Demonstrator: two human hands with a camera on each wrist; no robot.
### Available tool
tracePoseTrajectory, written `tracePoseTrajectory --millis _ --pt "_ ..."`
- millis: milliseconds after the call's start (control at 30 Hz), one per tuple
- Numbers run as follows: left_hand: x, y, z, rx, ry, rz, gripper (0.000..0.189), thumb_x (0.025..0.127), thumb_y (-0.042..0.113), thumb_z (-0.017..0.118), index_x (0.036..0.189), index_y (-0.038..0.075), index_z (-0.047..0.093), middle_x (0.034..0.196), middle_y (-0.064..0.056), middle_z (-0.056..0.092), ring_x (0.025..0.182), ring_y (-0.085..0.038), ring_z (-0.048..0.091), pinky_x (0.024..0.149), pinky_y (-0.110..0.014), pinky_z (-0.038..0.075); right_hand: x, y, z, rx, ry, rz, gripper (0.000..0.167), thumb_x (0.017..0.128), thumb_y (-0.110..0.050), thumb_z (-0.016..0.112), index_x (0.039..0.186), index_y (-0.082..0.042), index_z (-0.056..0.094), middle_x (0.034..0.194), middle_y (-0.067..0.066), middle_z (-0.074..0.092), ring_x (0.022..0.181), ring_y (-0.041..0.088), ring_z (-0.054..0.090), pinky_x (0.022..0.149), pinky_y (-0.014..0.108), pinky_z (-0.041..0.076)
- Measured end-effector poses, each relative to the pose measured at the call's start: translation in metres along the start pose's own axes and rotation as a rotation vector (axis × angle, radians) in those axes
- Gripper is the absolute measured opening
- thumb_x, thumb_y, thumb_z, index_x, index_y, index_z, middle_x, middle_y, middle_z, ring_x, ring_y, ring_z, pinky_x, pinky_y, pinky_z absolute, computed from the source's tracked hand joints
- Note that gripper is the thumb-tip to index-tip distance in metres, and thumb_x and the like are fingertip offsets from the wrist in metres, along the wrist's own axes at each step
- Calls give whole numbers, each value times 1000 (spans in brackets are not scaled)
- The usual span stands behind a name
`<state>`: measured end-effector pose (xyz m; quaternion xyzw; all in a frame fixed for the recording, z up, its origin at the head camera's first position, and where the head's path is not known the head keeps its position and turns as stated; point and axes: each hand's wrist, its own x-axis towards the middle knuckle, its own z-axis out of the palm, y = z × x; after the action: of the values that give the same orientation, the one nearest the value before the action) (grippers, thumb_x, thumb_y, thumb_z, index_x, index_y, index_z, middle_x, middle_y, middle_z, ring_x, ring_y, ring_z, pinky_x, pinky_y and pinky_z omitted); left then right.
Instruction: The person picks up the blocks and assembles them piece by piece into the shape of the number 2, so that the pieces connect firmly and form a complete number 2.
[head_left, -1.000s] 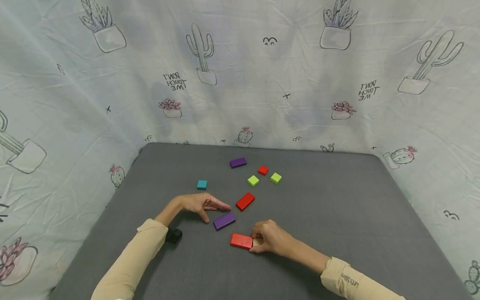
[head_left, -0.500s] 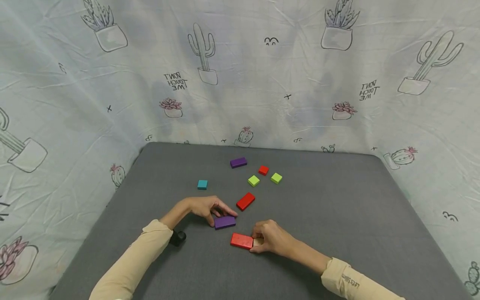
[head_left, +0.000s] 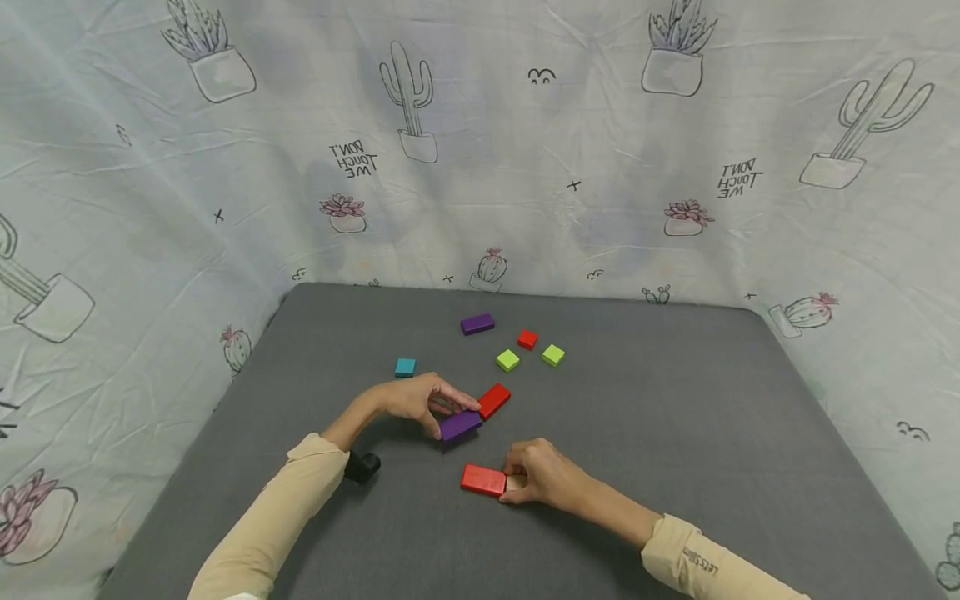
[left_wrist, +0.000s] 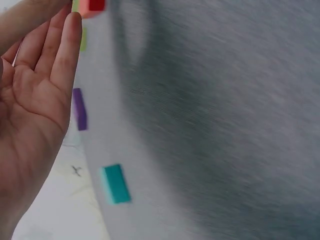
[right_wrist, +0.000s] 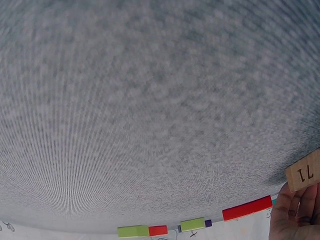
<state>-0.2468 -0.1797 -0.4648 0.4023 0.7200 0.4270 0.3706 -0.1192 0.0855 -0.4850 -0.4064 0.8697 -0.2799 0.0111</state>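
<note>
My left hand (head_left: 414, 397) pinches a long purple block (head_left: 460, 426) between thumb and fingers, tilted above the tabletop with a shadow under it. Just beyond it lies a red block (head_left: 495, 401), which the fingertips overlap in the head view. My right hand (head_left: 549, 477) grips a plain wooden block (right_wrist: 306, 171) with dark number marks on its side. Against the left end of that wooden block sits another red block (head_left: 483, 480). In the left wrist view the palm of the left hand shows, while the purple block it holds is out of sight.
Farther back on the grey tabletop (head_left: 675, 400) lie a teal block (head_left: 405, 367), another purple block (head_left: 477, 324), a small red block (head_left: 527, 339) and two lime green blocks, one left (head_left: 507, 360) and one right (head_left: 553, 355). A cactus-print cloth (head_left: 495, 167) hangs behind.
My left hand has reached to the near purple block, taken hold of it and raised it off the table, away from me and slightly right. The right hand stays in place.
</note>
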Motion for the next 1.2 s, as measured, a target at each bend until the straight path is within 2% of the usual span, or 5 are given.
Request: tracePoseTrajectory --millis 267,567,733,867,1200 --pt "13 28 1 -3 42 44 72 69 -22 71 134 8 58 141 -5 50 130 -20 45 102 -35 40 1 -1 -1 3 -14 32 24 72 -25 85 78 -9 68 73 -7 59 64 -2 41 56 11 35" --pt "36 41 9 63 -40 76 72 71 -21 70 136 8 55 143 -3 48 132 -17 42 99 -33 42 0 -1 0 -3 -6 26 24 72 -25 85 78 -9 68 72 -7 59 64 -2 41 56 10 34" --pt "46 44 15 168 -61 100 70 71 -20 72 134 6 56 144 -9 47 133 -20 41 97 -30 44 1 0 1 -5 -2 22 24 72 -26 85 78 -9 68 72 -6 59 64 -2 41 56 10 33" --pt "52 45 20 256 -73 110 71 71 -19 73 134 10 57 143 -9 48 132 -20 42 96 -27 44 1 0 1 -3 1 19 24 72 -25 85 79 -9 69 72 -5 60 64 -2 41 56 10 34" --pt "59 37 31 304 -105 70 72 71 -20 72 134 12 58 140 -2 51 125 -13 47 89 -21 47 0 2 3 -14 18 9 25 72 -24 86 77 -8 68 70 -6 58 63 -2 42 56 11 35"
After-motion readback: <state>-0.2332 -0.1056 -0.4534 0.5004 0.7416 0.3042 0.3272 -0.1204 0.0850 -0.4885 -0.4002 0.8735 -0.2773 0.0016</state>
